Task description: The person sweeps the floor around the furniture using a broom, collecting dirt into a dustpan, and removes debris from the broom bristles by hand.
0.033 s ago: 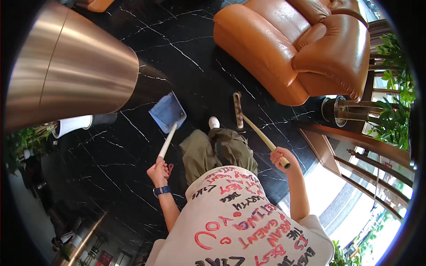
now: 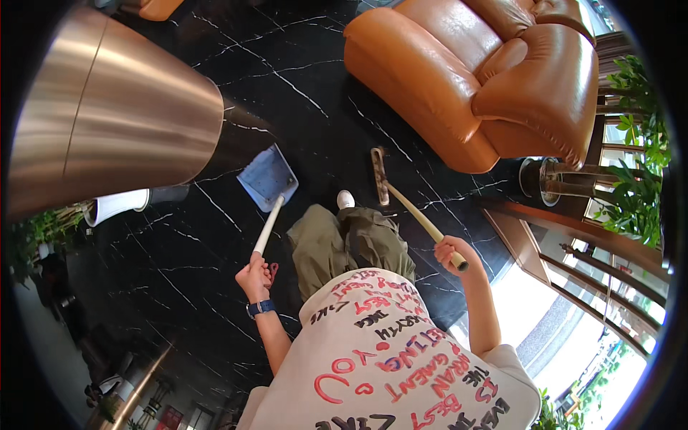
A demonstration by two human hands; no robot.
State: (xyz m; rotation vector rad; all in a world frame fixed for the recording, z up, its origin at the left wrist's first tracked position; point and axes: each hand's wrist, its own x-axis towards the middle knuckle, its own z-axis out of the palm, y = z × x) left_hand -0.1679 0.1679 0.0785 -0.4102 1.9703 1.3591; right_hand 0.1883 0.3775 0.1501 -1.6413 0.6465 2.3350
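Observation:
My left hand (image 2: 254, 278) is closed around the pale handle of a blue dustpan (image 2: 265, 175). The pan tilts over the dark floor to the left of my feet, and a small reddish loop shows beside my fingers. A dark band sits on that wrist. To the right, my right hand (image 2: 456, 254) grips the upper end of a broom's pale yellow handle. The broom (image 2: 380, 175) has a narrow head with a light frame and dark bristles, held ahead and right of my white shoe (image 2: 345, 199). A stretch of floor separates the broom head from the dustpan.
A brown leather sofa (image 2: 430, 79) stands ahead on the right. A large copper-coloured rounded column (image 2: 143, 107) rises at the left, with a white planter (image 2: 118, 206) by its base. Potted plants (image 2: 634, 208) and a wood-framed glass doorway line the right side.
The dustpan has shifted slightly to the left and away from me. The broom head has also moved a little leftward. Both hands keep their grips.

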